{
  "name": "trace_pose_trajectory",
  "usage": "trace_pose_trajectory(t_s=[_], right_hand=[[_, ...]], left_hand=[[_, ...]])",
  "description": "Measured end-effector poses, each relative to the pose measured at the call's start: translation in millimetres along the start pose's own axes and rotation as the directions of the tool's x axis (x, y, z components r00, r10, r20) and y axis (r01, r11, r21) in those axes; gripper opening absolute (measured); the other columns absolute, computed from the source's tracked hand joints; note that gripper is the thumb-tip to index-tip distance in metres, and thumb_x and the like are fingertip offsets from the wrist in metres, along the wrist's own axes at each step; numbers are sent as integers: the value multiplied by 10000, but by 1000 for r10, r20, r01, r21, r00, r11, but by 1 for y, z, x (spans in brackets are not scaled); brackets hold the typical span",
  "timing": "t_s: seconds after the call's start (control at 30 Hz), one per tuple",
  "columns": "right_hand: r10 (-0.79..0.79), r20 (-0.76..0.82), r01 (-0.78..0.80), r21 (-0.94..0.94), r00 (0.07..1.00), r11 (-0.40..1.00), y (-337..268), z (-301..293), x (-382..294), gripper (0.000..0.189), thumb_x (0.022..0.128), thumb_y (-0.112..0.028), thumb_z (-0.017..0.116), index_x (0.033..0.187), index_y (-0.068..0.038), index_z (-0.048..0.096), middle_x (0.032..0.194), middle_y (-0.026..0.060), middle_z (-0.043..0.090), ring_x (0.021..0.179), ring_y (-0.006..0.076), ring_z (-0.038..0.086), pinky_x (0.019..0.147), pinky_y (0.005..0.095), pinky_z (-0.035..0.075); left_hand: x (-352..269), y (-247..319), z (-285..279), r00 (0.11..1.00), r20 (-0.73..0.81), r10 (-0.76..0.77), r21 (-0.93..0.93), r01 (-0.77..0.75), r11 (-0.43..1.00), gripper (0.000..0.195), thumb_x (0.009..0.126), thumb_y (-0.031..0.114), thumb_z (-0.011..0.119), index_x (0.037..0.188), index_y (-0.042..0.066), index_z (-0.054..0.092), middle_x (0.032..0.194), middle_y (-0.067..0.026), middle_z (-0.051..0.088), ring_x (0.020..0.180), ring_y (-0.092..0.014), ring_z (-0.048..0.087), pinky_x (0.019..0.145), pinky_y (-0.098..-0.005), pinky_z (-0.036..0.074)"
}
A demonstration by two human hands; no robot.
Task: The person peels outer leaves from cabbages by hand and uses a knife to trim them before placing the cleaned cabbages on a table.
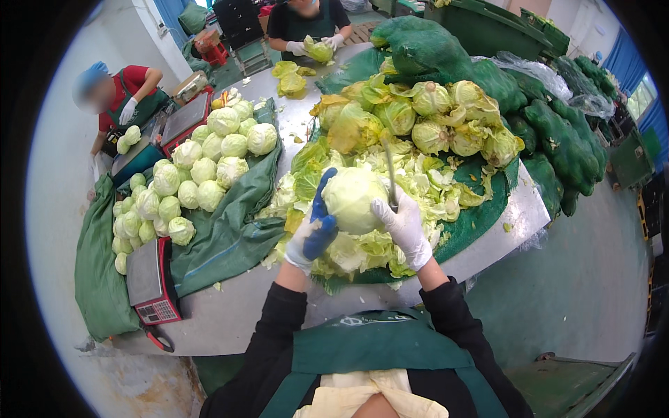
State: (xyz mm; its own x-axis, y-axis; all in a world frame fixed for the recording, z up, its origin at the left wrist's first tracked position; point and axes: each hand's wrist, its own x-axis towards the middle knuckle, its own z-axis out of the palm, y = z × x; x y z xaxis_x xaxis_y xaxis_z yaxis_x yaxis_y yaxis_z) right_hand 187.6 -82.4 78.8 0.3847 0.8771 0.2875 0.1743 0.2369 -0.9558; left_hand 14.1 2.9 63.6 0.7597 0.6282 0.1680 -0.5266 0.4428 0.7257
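Between my hands I hold a pale, smooth cabbage head (pixel 355 200) above a heap of loose cabbage leaves (pixel 366 252). My left hand (pixel 314 227), in a white glove with a blue coated palm, cups the cabbage's left side. My right hand (pixel 405 224), in a white glove, grips a knife (pixel 390 170) whose blade points up and away, and its thumb rests on the cabbage's right side. Just beyond lie untrimmed cabbages with yellowed outer leaves (pixel 397 115). Pale cabbages (pixel 201 170) are piled on a green woven sack (pixel 225 240) at the left.
A red-rimmed weighing scale (pixel 151 285) stands at the table's left, with another scale (pixel 185 120) behind. Full green net sacks (pixel 562 141) are stacked at the right. One co-worker (pixel 125 99) is at the far left; another (pixel 308 31) holds a cabbage across the metal table (pixel 225 318).
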Motion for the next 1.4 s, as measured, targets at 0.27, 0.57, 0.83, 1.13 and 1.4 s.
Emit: trace_pose_trajectory(t_s=[0.27, 0.57, 0.83, 1.13, 1.4], right_hand=[[273, -141, -287, -97, 952, 953, 34, -19, 3, 542, 834, -255, 735, 1289, -24, 553, 752, 40, 599, 663, 69, 549, 548, 242, 432], [-50, 143, 95, -331, 988, 939, 19, 0, -6, 600, 840, -261, 722, 1315, 15, 481, 975, 213, 645, 837, 298, 641, 763, 332, 503], [29, 108, 12, -355, 994, 935, -5, 1, -4, 491, 836, -347, 718, 1153, -5, 564, 939, 193, 671, 808, 313, 650, 731, 353, 506], [243, 39, -215, -346, 969, 913, 24, -7, 0, 347, 853, -297, 703, 996, 7, 616, 855, 194, 651, 753, 322, 639, 685, 365, 499], [213, 194, -145, -314, 958, 938, 33, -11, -2, 356, 840, -258, 726, 1034, 6, 587, 712, 64, 588, 633, 107, 549, 568, 288, 474]], left_hand=[[-6, -16, 19, 987, -148, 60, 26, -56, 998, 734, 855, 95, 626, 1491, 119, 259, 1432, -67, 369, 1247, -213, 467, 1016, -365, 433], [-4, -18, 9, 952, -283, 112, 216, -51, 975, 727, 793, -103, 575, 1457, 58, 324, 1459, -76, 383, 1232, -180, 488, 987, -322, 467], [-6, -15, 14, 950, -273, 153, 424, -24, 906, 792, 731, -73, 689, 1438, 27, 344, 1451, -79, 396, 1264, -194, 456, 1035, -317, 414], [-7, -28, -4, 952, -233, 199, 556, -37, 830, 811, 657, -32, 780, 1377, -21, 406, 1409, -116, 446, 1284, -205, 440, 1070, -334, 378], [-5, -36, -8, 952, -241, 187, 650, 16, 760, 777, 641, -53, 774, 1340, -45, 437, 1359, -133, 491, 1244, -217, 486, 1053, -333, 408]])
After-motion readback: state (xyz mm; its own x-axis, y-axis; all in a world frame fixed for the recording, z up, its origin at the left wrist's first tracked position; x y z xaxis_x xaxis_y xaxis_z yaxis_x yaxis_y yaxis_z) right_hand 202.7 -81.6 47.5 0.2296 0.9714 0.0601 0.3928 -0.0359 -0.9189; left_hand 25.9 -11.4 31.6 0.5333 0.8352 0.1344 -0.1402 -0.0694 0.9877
